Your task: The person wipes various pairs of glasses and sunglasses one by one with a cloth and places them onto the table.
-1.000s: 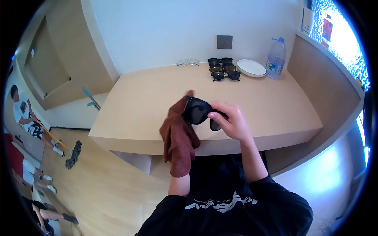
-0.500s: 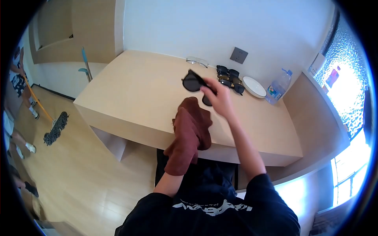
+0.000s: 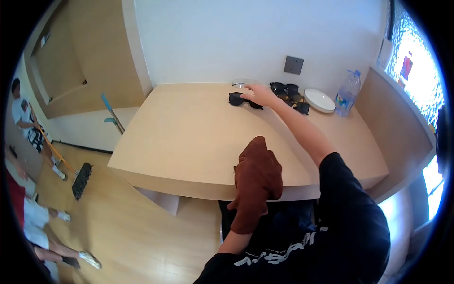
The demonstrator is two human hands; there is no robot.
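My right hand (image 3: 262, 96) reaches to the back of the desk, its fingers closed around the middle of a pair of black sunglasses (image 3: 236, 99). The sunglasses sit at the desktop with their lenses toward me; whether they bear their full weight on it I cannot tell. A brown cloth (image 3: 257, 170) covers my left hand completely, near the desk's front edge, so its fingers are hidden. Just behind my right hand lies a pair of clear eyeglasses (image 3: 240, 83), partly hidden. To its right, several dark sunglasses (image 3: 285, 88) lie in a row.
A white plate (image 3: 320, 100) and a clear plastic bottle (image 3: 347, 93) stand at the right of the desk (image 3: 179, 137), by a raised side panel (image 3: 397, 113). A wall socket (image 3: 293, 65) is above. At left, a person (image 3: 23, 113) holds a mop (image 3: 82, 181); other people's legs show below.
My right hand has moved away from me and lowered the sunglasses to the desktop near the eyeglasses. The cloth-covered left hand has drawn back toward the desk's front edge. The view has shifted.
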